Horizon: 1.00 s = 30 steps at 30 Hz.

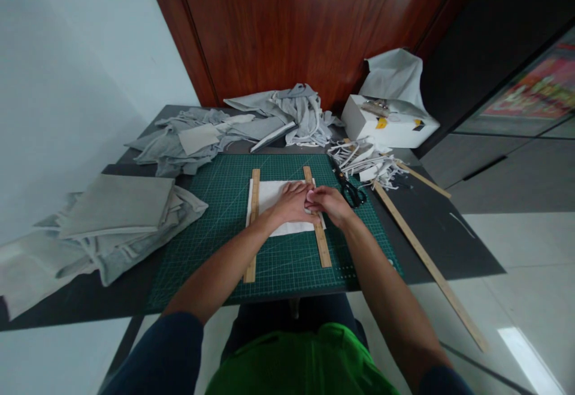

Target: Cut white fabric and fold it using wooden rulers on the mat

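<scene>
A piece of white fabric lies flat on the green cutting mat, with a wooden ruler along each side. My left hand is spread on the fabric, its fingers reaching to the right ruler. Beside it, my right hand is closed in a pinch over that same ruler. Something small and pale seems to be at its fingertips, too small to name. The left ruler lies partly under my left forearm. Black-handled scissors rest to the right of my right hand.
Folded grey fabric is stacked at the left, and crumpled grey cloth lies along the back. Thin fabric scraps pile up near a white box. A long wooden strip juts over the table's front edge.
</scene>
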Tool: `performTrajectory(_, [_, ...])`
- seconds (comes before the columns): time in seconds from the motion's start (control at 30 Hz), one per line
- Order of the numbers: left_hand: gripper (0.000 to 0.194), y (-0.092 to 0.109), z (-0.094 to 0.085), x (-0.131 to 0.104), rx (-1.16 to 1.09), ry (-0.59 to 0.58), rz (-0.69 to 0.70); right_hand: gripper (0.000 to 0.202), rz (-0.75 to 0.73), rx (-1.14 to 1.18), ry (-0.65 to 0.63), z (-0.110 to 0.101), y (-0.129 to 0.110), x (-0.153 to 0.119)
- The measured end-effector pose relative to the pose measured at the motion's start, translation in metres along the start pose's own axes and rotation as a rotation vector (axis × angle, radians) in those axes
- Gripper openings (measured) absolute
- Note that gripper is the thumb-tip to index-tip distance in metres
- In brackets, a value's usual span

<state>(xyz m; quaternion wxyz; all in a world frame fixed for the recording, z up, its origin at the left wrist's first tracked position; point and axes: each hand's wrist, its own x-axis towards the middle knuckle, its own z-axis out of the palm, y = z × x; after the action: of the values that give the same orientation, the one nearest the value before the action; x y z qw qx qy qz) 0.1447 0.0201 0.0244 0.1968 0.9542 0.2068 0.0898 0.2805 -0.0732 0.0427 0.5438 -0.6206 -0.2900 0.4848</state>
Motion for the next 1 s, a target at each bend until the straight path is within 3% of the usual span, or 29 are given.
performTrajectory(0.1, [0.129, -0.002, 0.002, -0.001, -0.037, 0.031, -0.026, 0.017, -0.006, -0.033, 0.031, -0.007, 0.005, 0.004])
performTrajectory(0.2, [0.129, -0.003, 0.003, -0.002, -0.055, 0.050, -0.043, 0.014, -0.048, -0.192, 0.095, -0.014, 0.009, 0.011])
performTrajectory(0.4, [0.122, -0.003, 0.004, -0.003, -0.008, 0.021, -0.044, 0.006, -0.174, -0.855, 0.347, -0.017, 0.005, 0.026])
performTrajectory(0.5, [0.122, -0.003, 0.004, -0.003, 0.004, 0.021, -0.050, 0.010, -0.231, -1.083, 0.380, -0.011, 0.000, 0.026])
performTrajectory(0.77, [0.112, -0.001, 0.004, -0.003, 0.018, 0.021, -0.029, 0.018, -0.314, -1.245, 0.306, -0.004, -0.005, 0.034])
performTrajectory(1.0, [0.112, 0.000, 0.002, -0.005, 0.029, 0.021, -0.037, 0.023, -0.366, -1.280, 0.341, -0.007, -0.006, 0.058])
